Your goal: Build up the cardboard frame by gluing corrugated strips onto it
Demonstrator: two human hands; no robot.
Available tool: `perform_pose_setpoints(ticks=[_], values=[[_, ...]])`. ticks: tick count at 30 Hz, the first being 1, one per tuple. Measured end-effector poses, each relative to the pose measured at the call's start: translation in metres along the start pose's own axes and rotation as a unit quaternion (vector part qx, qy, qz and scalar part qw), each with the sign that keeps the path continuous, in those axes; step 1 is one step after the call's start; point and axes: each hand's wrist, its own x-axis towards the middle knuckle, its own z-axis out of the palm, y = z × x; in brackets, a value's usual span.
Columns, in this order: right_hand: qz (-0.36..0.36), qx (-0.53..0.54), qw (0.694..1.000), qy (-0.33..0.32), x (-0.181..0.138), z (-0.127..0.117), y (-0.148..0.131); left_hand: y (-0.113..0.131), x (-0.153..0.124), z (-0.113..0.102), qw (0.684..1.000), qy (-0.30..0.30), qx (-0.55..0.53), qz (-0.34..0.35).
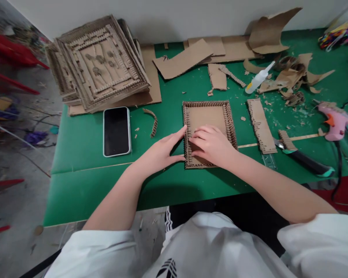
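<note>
A shallow cardboard tray [210, 116] with walls of corrugated strips lies on the green table in front of me. My left hand [161, 154] rests against the outside of its left wall, thumb and forefinger spread in a V. Inside the tray is my right hand [210, 144], its fingers apart and the fingertips against the inner side of that same wall. Part of the tray's floor and near wall is hidden under my right hand and wrist. Neither hand is wrapped round anything.
A phone [116, 131] and a curved cardboard strip [153, 122] lie to the left, before stacked cardboard frames [101, 65]. Rightward are a cardboard piece [262, 125], a utility knife [309, 162], a pink glue gun [335, 119], a glue bottle [259, 79] and scraps [292, 77].
</note>
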Motion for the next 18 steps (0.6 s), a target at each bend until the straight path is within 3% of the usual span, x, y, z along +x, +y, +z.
perform_pose_setpoints(ticks=[18], values=[[-0.007, 0.029, 0.998, 0.049, -0.0025, 0.01, -0.0021, 0.0012, 0.0008, -0.0022, 1.0, -0.008, 0.008, -0.007]])
